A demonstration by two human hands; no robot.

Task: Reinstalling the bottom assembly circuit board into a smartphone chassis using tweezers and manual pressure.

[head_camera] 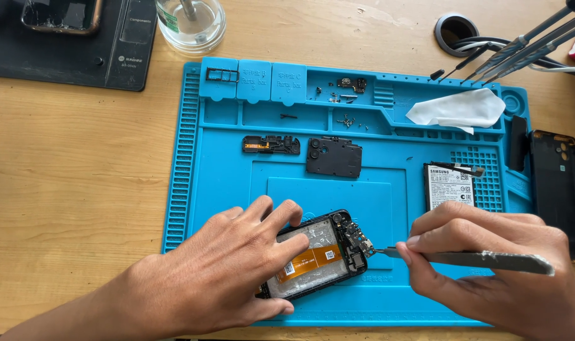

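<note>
1. At the far left, a black pad (120, 60) lies on the wooden table (66, 189), with a dark phone-like device (60, 16) resting on it near the top edge.
2. Just right of that stands a clear glass jar (193, 25), touching the upper border of the blue repair mat (193, 189).
3. The left hand (230, 271) lies flat over the left part of the opened phone (319, 256), fingers spread across its upper edge and the thumb at its lower edge; its grip presses the phone down on the mat rather than closing around it.
4. The opened phone sits tilted on the lower middle of the mat, back cover off, showing an orange flex cable (309, 259) and a small dark board at its right end.
5. Above it on the mat lie a small black bracket part (270, 145) and, beside that, a black camera-cover plate (333, 156). Tiny screws (346, 120) sit in the tray compartments farther up.
6. The right hand (490, 271) has its grip closed on metal tweezers (464, 257), pinched between thumb and fingers; the tip meets the right end of the phone.
7. Behind that hand a battery (450, 186) lies on the mat, and a white wipe (458, 108) sits in the upper right tray.
8. At the right edge, the black back cover (556, 189) lies partly off the mat, with several long metal tools (527, 41) above it.
</note>
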